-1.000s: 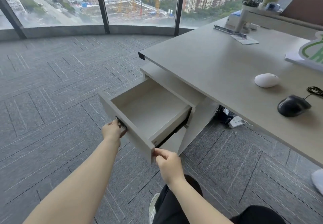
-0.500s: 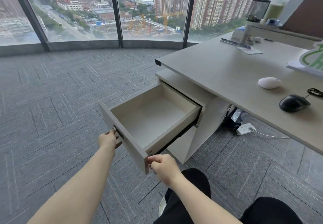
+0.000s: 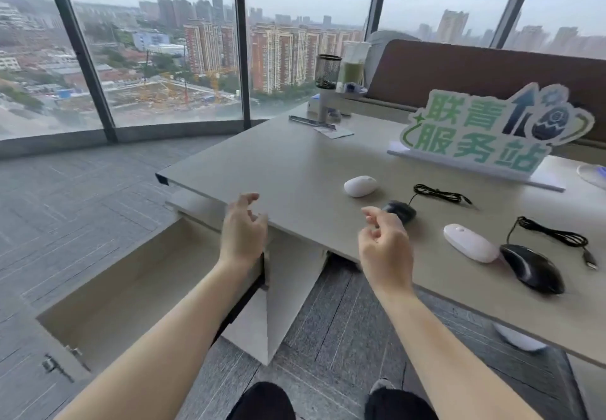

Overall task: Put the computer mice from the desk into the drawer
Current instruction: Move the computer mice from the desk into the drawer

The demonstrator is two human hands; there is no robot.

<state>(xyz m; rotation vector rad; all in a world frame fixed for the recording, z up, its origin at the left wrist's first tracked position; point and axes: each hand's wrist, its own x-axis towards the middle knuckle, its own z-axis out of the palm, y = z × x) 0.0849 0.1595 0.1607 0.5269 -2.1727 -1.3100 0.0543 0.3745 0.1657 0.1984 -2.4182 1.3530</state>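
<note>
My fingers (image 3: 372, 214) on both hands curl loosely apart, gripping nothing, raised over the desk (image 3: 278, 163) edge to reach. Four mice lie on top; the small black mouse (image 3: 401, 210) sits nearest my right hand (image 3: 383, 249). The open drawer (image 3: 108, 291) waits below my left hand (image 3: 242, 232).

drawer (image 3: 131, 285) is pulled out with nothing inside, so its top is wide open except where the left forearm crosses the right end; big bare stretch of table (image 3: 269, 163) on the left; on the right it's crowded: four mice, two loose cables (image 3: 439, 194), and a sign (image 3: 485, 134) walling off the back; both hands hover empty near the table's front edge
</note>
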